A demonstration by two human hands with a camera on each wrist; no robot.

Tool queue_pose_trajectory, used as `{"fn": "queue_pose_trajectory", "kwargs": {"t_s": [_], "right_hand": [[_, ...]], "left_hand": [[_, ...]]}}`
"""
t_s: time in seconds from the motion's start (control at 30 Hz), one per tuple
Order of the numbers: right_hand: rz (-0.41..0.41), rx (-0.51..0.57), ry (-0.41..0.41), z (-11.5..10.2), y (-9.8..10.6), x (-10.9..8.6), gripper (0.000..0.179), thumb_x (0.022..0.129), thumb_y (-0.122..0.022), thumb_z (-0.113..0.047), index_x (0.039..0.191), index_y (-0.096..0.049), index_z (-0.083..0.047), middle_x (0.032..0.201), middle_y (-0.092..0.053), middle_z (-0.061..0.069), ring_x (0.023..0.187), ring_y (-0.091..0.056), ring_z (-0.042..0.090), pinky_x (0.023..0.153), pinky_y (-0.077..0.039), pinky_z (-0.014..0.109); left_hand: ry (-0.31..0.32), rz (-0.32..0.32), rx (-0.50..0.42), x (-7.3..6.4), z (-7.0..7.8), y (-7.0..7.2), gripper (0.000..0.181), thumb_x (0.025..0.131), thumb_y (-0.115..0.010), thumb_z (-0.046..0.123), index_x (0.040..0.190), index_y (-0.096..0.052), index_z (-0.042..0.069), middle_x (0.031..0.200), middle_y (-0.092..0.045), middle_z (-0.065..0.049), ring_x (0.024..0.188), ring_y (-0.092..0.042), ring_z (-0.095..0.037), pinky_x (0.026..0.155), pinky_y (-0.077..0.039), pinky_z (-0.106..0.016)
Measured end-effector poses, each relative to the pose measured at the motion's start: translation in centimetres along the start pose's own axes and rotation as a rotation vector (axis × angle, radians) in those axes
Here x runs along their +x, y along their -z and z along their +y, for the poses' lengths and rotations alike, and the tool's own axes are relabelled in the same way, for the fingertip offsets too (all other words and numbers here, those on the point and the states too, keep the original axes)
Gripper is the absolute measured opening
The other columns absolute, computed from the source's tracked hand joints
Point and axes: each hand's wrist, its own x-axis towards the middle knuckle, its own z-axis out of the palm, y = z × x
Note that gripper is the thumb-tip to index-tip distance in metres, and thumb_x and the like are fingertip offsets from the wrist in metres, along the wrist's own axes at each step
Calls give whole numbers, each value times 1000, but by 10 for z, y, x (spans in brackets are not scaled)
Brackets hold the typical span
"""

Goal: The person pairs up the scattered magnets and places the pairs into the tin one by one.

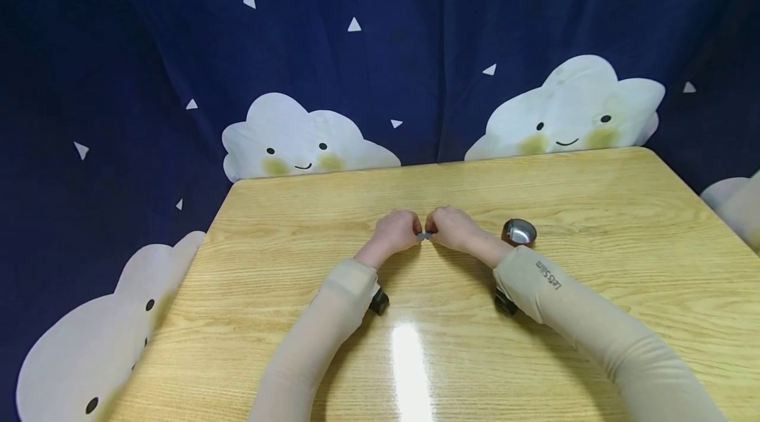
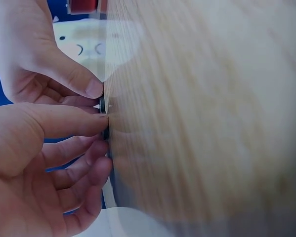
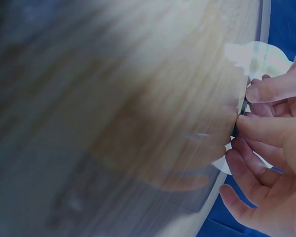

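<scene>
Over the middle of the table, my left hand and right hand meet almost fingertip to fingertip. Between them is a small, thin blue-grey piece; each hand pinches one side of it with thumb and fingers. It looks dark and flat in the left wrist view, low against the tabletop, mostly covered by the fingertips. The right wrist view shows the same pinch, the right thumb just below the left one. What kind of thing the piece is cannot be made out.
A small round reddish-brown container with a shiny metallic inside stands beyond my right forearm. The wooden table reaches to a dark blue curtain printed with clouds. Black wrist cameras hang under both sleeves.
</scene>
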Motion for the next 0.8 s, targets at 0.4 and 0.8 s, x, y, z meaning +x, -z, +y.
{"fn": "queue_pose_trajectory", "kwargs": {"t_s": [0.4,0.8], "right_hand": [[5,6,0,1,0,-1,8,78,-68,-6,86,-68,-4,78,-64,5,69,-57,16,63,-46,31],[-11,16,-15,0,0,-1,9,79,-68,-7,87,-68,-5,79,-65,5,70,-58,16,64,-47,31]], "left_hand": [[-9,-22,-48,-1,-1,0,9,81,-66,17,90,-65,14,88,-64,4,73,-55,-11,62,-43,-26],[-11,-21,-59,-2,0,1,11,80,-67,18,90,-65,13,87,-64,3,75,-55,-13,63,-43,-27]]}}
